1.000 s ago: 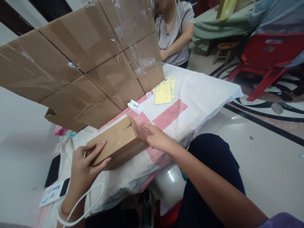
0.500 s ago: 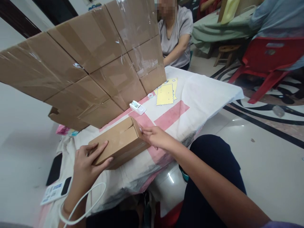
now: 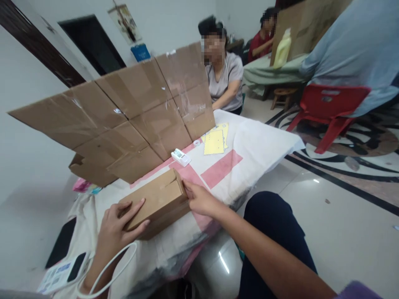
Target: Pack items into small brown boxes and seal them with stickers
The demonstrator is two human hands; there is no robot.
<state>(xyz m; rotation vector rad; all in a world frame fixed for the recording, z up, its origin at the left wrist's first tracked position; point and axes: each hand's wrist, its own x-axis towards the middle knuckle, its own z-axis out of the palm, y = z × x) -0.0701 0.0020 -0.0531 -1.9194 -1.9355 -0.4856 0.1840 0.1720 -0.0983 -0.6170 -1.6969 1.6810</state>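
A closed brown cardboard box (image 3: 156, 197) lies on the cloth-covered table in front of me. My left hand (image 3: 116, 226) grips its near left end, thumb on the side and fingers spread over the top. At the opposite end, my right hand (image 3: 199, 198) has its curled fingers pressed to the small end face; the fingertips are partly hidden. Beyond the box sit a small white device (image 3: 181, 158) that looks like a tape dispenser, and a small clear ring (image 3: 196, 143). Yellow sheets with wavy edges (image 3: 214, 142) lie farther off.
A tall taped cardboard screen (image 3: 146, 120) stands along the table's far side. A white cable (image 3: 115, 270) loops by my left wrist, near a black phone-like slab (image 3: 61, 243). Across the table sits a person (image 3: 229, 79). To the right is a red chair (image 3: 335, 104).
My view has tilted up, so the scene sits lower. The right fingers are more curled against the box's end. The left hand keeps its hold, and the box stays in place.
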